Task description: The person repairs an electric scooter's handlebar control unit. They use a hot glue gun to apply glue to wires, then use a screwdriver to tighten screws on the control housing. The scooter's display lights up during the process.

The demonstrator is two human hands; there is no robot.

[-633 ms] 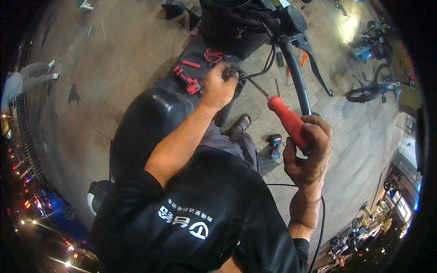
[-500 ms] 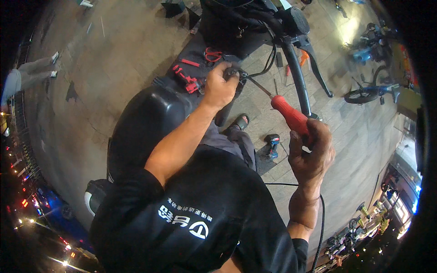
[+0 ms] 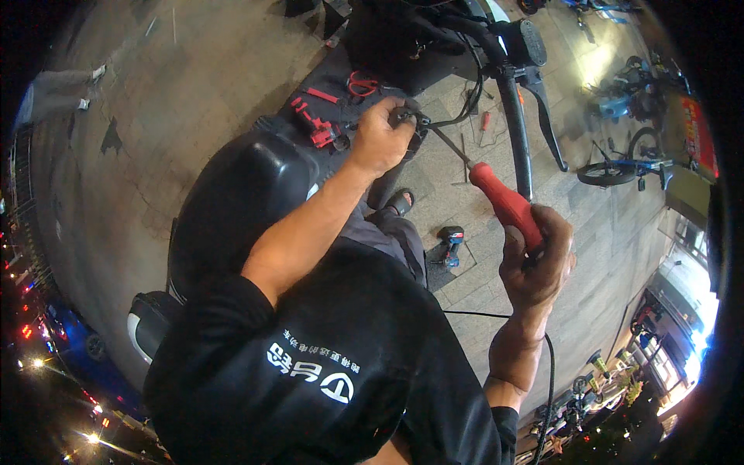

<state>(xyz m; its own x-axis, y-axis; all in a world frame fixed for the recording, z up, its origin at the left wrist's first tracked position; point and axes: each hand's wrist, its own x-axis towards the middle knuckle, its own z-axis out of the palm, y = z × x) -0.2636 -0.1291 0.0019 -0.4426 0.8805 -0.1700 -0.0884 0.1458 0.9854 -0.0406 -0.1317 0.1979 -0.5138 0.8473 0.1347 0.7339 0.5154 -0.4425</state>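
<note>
Right hand (image 3: 540,253) curls firmly round the butt of a red-handled screwdriver (image 3: 505,203); left hand (image 3: 383,138) pinches a small dark part (image 3: 422,120) ahead-left of it — tool presented, part unreleased, work apparently unfinished, result unverifiable; the tool's long axis slants forward-left from the right grip, tip toward the part — contact unclear
</note>
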